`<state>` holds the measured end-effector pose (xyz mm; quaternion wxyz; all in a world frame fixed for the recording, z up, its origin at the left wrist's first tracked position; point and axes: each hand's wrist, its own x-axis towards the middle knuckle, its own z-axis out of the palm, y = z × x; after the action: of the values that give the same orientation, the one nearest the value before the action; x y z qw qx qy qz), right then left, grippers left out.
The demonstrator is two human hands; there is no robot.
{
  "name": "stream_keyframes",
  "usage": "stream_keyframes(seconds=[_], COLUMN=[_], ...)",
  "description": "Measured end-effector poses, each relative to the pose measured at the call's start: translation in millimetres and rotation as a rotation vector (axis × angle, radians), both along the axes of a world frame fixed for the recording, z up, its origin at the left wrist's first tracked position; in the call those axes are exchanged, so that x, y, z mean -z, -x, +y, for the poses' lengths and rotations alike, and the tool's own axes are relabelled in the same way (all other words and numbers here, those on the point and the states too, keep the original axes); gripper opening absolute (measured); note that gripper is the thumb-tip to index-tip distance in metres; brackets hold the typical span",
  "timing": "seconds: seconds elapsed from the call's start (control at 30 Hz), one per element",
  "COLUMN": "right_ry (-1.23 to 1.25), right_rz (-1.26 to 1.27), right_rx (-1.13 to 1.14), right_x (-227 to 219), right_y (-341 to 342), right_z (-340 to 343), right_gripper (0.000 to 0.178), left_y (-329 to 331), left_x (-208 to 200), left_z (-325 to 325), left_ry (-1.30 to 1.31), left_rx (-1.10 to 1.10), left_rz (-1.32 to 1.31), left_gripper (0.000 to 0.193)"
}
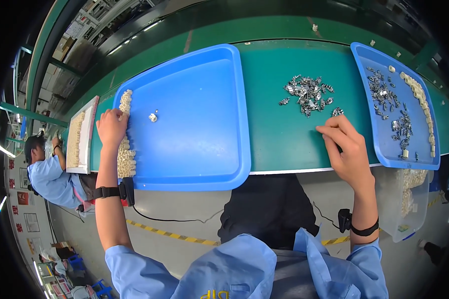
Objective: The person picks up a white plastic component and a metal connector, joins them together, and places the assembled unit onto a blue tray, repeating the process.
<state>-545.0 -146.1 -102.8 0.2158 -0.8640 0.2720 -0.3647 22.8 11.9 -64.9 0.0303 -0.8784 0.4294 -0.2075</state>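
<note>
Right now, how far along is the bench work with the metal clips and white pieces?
Done: one small assembled-looking piece lies alone in the big blue tray. In hand: the left hand rests on the column of white pieces at that tray's left edge; the right hand reaches at the pile of metal clips on the green table. Left: most clips and white pieces, plus more in the right tray.

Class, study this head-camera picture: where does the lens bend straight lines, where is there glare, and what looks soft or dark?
Head view: the green worktable edge and the large blue plastic tray curve from fisheye distortion; the corners fall black; ceiling strip lights at upper left glare white; the pile of small silver metal clips stays fairly sharp; the left hand and right hand cast only faint shadows.
</note>
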Motion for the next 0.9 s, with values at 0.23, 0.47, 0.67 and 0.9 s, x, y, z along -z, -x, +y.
stream_keyframes(seconds=[0.23, 0.47, 0.67, 0.9], right_ry=[-0.056, -0.045, -0.324, -0.793], right_rz=[0.039, 0.054, 0.093, -0.435], right_rx=[-0.026, -0.035, 0.049, -0.178], right_x=[0.4, -0.5, -10.0, -9.7], right_y=[6.8, 9.6, 20.4, 31.6], right_z=[-2.1, -19.1, -17.0, 0.6], right_gripper=[0.017, 0.014, 0.011, 0.015], left_y=[-12.4, 14.8, 179.6, 351.8], left_x=[10.2, -29.6, -27.2, 3.8], left_z=[-6.4, 10.1, 23.3, 26.2], left_ry=[0.104, 0.333, 0.557, 0.435], left_rx=[0.105, 0.380, 0.751, 1.182], left_rz=[0.055, 0.414, 0.765, 1.281], left_gripper=[0.026, 0.020, 0.025, 0.020])
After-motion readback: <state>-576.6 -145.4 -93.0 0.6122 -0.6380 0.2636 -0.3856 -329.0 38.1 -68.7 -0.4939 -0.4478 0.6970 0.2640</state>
